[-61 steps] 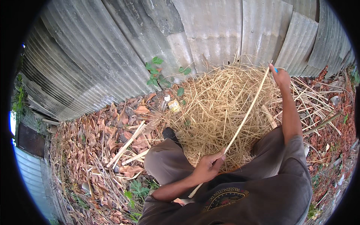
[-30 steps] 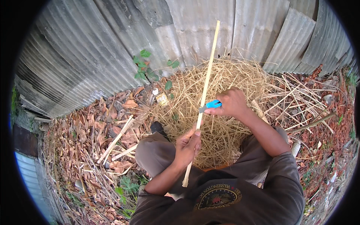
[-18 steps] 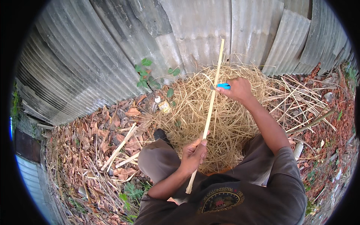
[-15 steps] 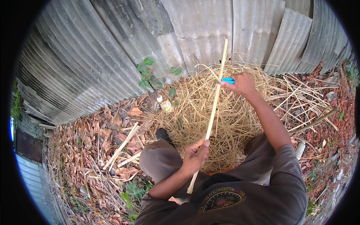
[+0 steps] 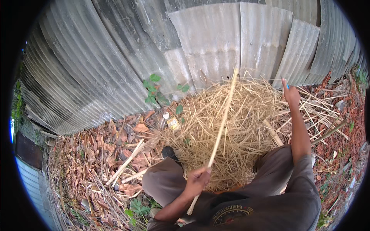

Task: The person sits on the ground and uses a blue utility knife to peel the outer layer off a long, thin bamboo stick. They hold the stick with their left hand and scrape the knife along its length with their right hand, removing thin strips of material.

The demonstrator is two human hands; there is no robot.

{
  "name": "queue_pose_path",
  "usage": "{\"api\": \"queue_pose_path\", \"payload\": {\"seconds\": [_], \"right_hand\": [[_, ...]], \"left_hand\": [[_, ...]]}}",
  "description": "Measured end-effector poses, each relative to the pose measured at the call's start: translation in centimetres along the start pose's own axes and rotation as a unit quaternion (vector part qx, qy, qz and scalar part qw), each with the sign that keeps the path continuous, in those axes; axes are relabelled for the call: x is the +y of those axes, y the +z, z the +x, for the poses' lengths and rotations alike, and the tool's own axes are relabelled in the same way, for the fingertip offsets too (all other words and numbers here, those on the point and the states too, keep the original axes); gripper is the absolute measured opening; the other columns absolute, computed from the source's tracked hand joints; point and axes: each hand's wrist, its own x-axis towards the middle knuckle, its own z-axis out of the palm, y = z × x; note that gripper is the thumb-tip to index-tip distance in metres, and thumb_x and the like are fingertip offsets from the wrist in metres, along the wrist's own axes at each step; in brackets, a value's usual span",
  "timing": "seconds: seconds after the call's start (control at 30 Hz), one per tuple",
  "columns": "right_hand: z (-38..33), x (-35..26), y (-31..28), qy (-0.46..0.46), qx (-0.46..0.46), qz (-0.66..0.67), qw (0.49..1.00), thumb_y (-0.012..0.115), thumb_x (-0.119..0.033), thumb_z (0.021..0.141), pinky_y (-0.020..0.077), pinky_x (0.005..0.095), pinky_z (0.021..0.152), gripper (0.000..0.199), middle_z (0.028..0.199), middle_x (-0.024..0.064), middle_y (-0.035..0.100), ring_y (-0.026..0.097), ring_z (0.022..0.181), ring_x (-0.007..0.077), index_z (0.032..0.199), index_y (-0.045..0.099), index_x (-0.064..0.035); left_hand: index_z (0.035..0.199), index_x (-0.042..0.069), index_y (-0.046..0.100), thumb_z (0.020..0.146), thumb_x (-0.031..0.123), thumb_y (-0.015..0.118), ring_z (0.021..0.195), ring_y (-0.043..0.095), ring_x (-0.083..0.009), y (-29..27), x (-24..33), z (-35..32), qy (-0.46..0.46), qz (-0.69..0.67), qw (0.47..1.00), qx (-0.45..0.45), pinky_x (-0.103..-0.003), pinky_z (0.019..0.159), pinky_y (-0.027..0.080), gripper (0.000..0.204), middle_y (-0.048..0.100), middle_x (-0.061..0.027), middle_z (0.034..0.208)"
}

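Observation:
My left hand (image 5: 197, 180) grips a long pale stick (image 5: 222, 123) near its lower end; the stick slants up and away over a heap of dry straw-like shavings (image 5: 235, 127). My right hand (image 5: 290, 92) is stretched out to the right, clear of the stick, closed around a small blue-handled tool (image 5: 287, 85) of which only a sliver shows. My knees in brown trousers (image 5: 163, 181) frame the heap.
A corrugated metal fence (image 5: 200, 54) runs close behind the heap. Dry brown leaves and loose pale sticks (image 5: 125, 163) cover the ground at left. A small green plant (image 5: 156, 90) grows at the fence foot. More split canes (image 5: 320, 111) lie at right.
My right hand has slid up along the stick with the blue tool, left its top end and swung out to the right. My left hand kept hold of the stick's lower end.

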Motion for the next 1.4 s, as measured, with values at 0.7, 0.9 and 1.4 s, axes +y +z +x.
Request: {"api": "queue_pose_path", "payload": {"seconds": [0.7,0.9,1.4], "right_hand": [[-13.5,-20.0,-10.1,-0.389,-0.169,0.163,0.891,0.054,-0.077,0.074,0.0422,0.0397,0.042,0.071,0.041,0.0060,0.046,0.054,0.039,0.0254,0.050,0.051,-0.0102],[-13.6,-20.2,-8.5,-0.436,-0.120,0.161,0.877,0.048,-0.082,0.074,0.0415,0.0358,0.040,0.078,0.040,0.0057,0.047,0.051,0.036,0.0231,0.052,0.059,-0.0078],[-11.1,-19.3,-5.6,-0.417,-0.102,0.123,0.895,0.047,-0.082,0.075,0.0404,0.0384,0.040,0.077,0.042,0.0064,0.048,0.051,0.038,0.0240,0.051,0.057,-0.0095]], "left_hand": [[0.110,0.000,0.063,0.098,0.010,0.052,0.057,0.032,0.0004,3.0,7.4,5.8,0.158,0.110,0.979,0.065,-0.020,0.048,0.026,0.019,0.039,0.0096,0.065],[0.102,-0.001,0.063,0.098,0.009,0.052,0.057,0.031,0.0003,2.7,6.2,5.6,0.166,0.090,0.979,0.079,-0.020,0.048,0.026,0.015,0.037,0.0098,0.064],[0.129,-0.001,0.055,0.098,0.011,0.053,0.063,0.034,-0.0004,1.2,4.3,3.4,0.115,0.114,0.987,0.024,-0.018,0.054,0.031,0.033,0.041,0.0082,0.070]]}}
